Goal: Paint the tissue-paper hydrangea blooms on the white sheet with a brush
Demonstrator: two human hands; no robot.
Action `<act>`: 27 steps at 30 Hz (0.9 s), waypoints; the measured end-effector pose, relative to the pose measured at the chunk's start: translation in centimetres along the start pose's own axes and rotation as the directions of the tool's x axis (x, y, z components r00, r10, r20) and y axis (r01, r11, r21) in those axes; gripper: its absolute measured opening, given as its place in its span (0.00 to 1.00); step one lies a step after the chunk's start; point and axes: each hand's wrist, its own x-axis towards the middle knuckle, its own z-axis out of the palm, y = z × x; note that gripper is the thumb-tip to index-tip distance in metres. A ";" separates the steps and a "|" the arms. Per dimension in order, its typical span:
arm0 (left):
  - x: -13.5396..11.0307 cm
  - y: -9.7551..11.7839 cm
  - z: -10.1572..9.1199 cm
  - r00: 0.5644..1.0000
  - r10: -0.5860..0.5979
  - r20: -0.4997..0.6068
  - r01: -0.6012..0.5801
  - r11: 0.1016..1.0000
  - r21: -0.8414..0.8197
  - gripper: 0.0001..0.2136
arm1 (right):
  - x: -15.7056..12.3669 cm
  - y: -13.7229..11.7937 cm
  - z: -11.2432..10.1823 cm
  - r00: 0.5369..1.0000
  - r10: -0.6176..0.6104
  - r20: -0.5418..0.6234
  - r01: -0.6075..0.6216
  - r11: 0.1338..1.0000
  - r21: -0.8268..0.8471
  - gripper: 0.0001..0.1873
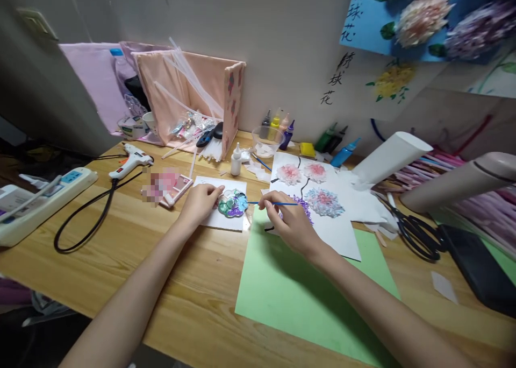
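The left hand (205, 200) lies over the white card (213, 222), its thumb near the edge of the scalloped palette (230, 216); whether its fingers are clamped on anything I cannot tell, since their tips are hidden; the right hand (291, 224) has its fingers pinched together on a slim blue paintbrush (252, 203), whose tip is at the light-blue paint (242, 203) on the palette's right side, so the step in hand looks like loading or mixing colour; the palette sits on the card, which lies on the desk (181, 287), and the flower sheet (342, 236) is to its right, partly over the green paper (318, 303); on that sheet two pink blooms (288, 174) and a larger blue-and-pink bloom (324, 202) look well filled in, and dark stems (305, 187) are already drawn; a purple bloom (305, 209) is there too, but the right hand partly covers it, so its completeness cannot be judged; no leaves show on the uncovered part, and the lower stretch of the sheet is bare white, so the picture seems well advanced rather than plainly finished; what remains is probably added colour or detail, though nothing visible settles where it belongs.
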 end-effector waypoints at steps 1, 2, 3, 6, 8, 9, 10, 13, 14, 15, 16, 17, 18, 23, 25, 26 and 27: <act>0.0 0.0 0.2 1.000 0.000 0.004 0.001 1.000 -0.020 0.19 | -0.3 0.2 -0.5 0.999 0.010 -0.039 -0.009 1.000 0.019 0.10; 0.0 0.0 0.5 1.000 0.000 0.009 0.000 0.999 -0.042 0.19 | -0.8 0.4 -1.1 0.996 0.023 -0.083 -0.020 0.999 0.042 0.10; 0.0 0.1 0.7 1.000 0.003 0.016 -0.002 0.998 -0.066 0.19 | -1.4 0.8 -1.7 0.991 0.038 -0.126 -0.031 0.997 0.064 0.09; -0.2 0.3 1.6 0.999 0.019 0.048 -0.012 0.990 -0.142 0.21 | -3.8 3.0 -3.9 0.955 0.100 -0.278 -0.064 0.989 0.135 0.08; -0.4 0.6 2.2 0.997 0.021 0.071 -0.007 0.980 -0.198 0.24 | -5.7 5.1 -5.4 0.893 0.162 -0.421 -0.078 0.975 0.209 0.09; -0.5 0.8 2.5 0.997 0.013 0.080 0.007 0.972 -0.235 0.25 | -6.6 6.2 -6.0 0.849 0.200 -0.489 -0.083 0.965 0.250 0.08; -0.6 1.0 2.7 0.996 0.000 0.087 0.024 0.961 -0.276 0.25 | -7.5 7.2 -6.6 0.798 0.238 -0.553 -0.082 0.953 0.292 0.08; -1.0 1.6 3.1 0.994 -0.018 0.104 0.052 0.938 -0.342 0.25 | -9.7 9.8 -7.8 0.693 0.338 -0.637 -0.071 0.911 0.407 0.07; -1.2 1.8 3.2 0.995 -0.009 0.097 0.039 0.950 -0.309 0.25 | -10.3 10.2 -8.0 0.681 0.358 -0.639 -0.071 0.901 0.429 0.07; -1.4 2.1 3.2 0.997 0.005 0.076 0.014 0.969 -0.245 0.24 | -10.7 10.5 -8.0 0.676 0.369 -0.638 -0.076 0.896 0.437 0.07; -1.6 2.4 3.2 0.999 0.028 0.037 -0.022 0.988 -0.152 0.23 | -11.0 10.7 -8.0 0.675 0.371 -0.637 -0.086 0.898 0.432 0.07; -1.8 2.7 3.2 0.998 0.067 -0.015 -0.067 0.997 -0.045 0.22 | -11.2 10.6 -7.9 0.679 0.364 -0.638 -0.099 0.906 0.412 0.07; -2.1 3.0 3.1 0.990 0.122 -0.070 -0.118 0.991 0.059 0.20 | -11.3 10.5 -7.8 0.689 0.349 -0.635 -0.119 0.919 0.376 0.08; -4.1 4.2 3.6 0.849 0.527 -0.028 -0.510 0.833 0.217 0.13 | -11.2 9.5 -7.4 0.845 0.169 -0.508 -0.177 0.984 0.032 0.10; -4.9 4.4 4.1 0.743 0.657 0.128 -0.669 0.729 0.144 0.11 | -11.1 9.3 -7.5 0.887 0.106 -0.450 -0.146 0.988 -0.054 0.10; -5.3 4.5 4.4 0.684 0.701 0.200 -0.727 0.678 0.107 0.11 | -11.1 9.3 -7.5 0.898 0.090 -0.431 -0.134 0.988 -0.074 0.10; -5.6 4.6 4.7 0.630 0.730 0.264 -0.768 0.635 0.079 0.13 | -11.0 9.3 -7.5 0.905 0.081 -0.418 -0.127 0.988 -0.083 0.10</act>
